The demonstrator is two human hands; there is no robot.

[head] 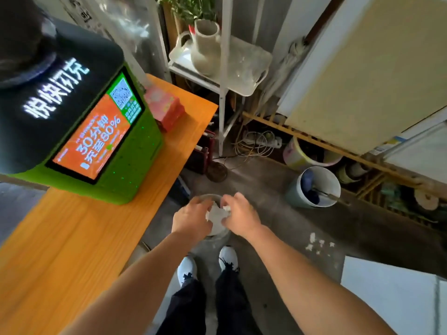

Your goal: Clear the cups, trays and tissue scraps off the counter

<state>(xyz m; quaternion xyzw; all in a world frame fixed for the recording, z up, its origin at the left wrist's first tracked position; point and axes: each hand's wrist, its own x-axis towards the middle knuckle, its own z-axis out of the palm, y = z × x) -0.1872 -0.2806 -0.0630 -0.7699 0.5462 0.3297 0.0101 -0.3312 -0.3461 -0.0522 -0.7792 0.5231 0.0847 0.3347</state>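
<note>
While both arms reach out over the floor, my left hand [192,217] and right hand [239,215] meet above a small round bin [219,232] just ahead of my shoes [187,268]. Left hand: fingers curled, pinching the edge of a crumpled white tissue [217,215]. Right hand: fingers curled too, thumb and fingertips closed on a small white scrap [226,208] at the tissue's upper edge. Tissue sits between the two hands, right over the bin's mouth; whether it touches the bin I cannot tell, blurred.

More tissue scraps [319,245] lie on the grey floor at about 4 o'clock from the hands, well apart from the bin.

Orange counter [72,238] runs along my left, 9 to 11 o'clock. On it stands a green charging kiosk [135,151] with a lit orange screen [96,134], and beyond that, at 11 o'clock, a red box [167,108] near the counter's far end. No cups or trays visible on the counter part in view.

At 12 o'clock a white shelf rack [225,76] carries a pale jug [205,47] and a clear tray [249,66]. At 2 o'clock a white bucket [314,187] stands on the floor, dark things inside. Power strip [263,141] and cables lie on the floor behind it. Pale cabinet [362,68] at 1 to 2 o'clock.
</note>
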